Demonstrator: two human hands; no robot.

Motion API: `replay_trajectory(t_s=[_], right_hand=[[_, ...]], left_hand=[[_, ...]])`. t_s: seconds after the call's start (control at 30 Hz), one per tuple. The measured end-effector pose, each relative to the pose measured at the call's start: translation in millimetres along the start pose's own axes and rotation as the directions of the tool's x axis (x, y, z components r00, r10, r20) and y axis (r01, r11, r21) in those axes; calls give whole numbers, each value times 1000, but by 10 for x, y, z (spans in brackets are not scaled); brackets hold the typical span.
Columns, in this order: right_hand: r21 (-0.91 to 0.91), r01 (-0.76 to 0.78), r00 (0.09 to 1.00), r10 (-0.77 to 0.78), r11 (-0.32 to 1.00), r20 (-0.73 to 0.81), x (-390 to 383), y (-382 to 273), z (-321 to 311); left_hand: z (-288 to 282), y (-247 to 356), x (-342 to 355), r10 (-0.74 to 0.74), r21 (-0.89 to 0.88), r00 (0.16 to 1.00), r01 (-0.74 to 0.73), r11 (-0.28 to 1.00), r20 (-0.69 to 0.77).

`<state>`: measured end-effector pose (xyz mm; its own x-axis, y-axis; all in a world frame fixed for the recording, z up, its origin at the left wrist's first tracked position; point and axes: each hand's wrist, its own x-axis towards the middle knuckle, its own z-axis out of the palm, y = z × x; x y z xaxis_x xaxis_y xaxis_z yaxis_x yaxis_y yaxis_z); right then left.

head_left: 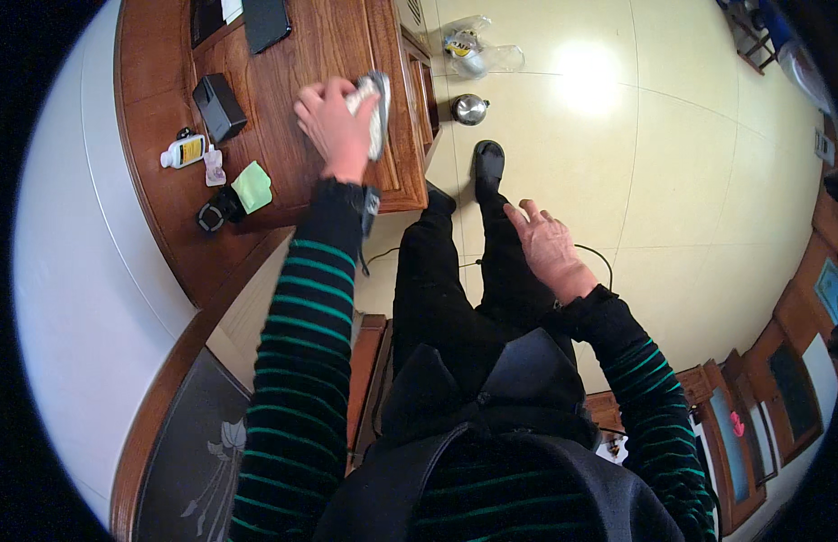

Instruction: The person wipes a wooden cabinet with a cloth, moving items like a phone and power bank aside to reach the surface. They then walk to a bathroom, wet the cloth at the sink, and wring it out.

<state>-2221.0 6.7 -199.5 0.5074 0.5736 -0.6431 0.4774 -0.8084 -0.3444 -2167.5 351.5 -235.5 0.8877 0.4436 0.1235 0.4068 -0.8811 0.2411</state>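
Observation:
My left hand [339, 126] grips a pale cloth or pad with a grey edge [374, 126] and presses it on the wooden desk top [306, 63], near its right edge. My right hand [540, 237] is held above my right leg, fingers slightly bent and apart, holding nothing. A black box [220, 107], a white bottle with a yellow label [182, 152], a small pink packet [214, 167], a light green square [252, 187] and a black round object [218, 210] lie on the desk's left part. A dark phone-like slab [265, 20] lies at the far end.
On the tiled floor [672, 181] are a steel pot [469, 108], a clear plastic bag with items [473, 50] and a dark cable [607, 264]. A chair [749, 41] is at the upper right. Wooden furniture [798, 388] lines the right side, and a pale wall [75, 226] the left.

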Motion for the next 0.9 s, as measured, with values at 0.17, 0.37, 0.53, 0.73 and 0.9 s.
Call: replay_trajectory(t_s=[0.17,0.37,0.53,0.73,0.9], right_hand=[[35,-66,997,67,997,-29,-48,138,76],[109,-111,994,112,988,-4,-61,182,139],[102,-115,993,114,988,17,-67,211,120],[53,-147,989,145,988,33,-71,233,143],[69,-132,990,135,989,-46,-135,161,240]], left_hand=[[62,114,552,8,-115,1000,-11,993,-27],[50,183,-39,225,-26,968,-224,974,112],[-267,155,-783,197,-27,945,-197,980,261],[-508,139,-1308,190,-86,912,-170,982,363],[-374,53,-1115,231,-25,920,-235,972,317]])
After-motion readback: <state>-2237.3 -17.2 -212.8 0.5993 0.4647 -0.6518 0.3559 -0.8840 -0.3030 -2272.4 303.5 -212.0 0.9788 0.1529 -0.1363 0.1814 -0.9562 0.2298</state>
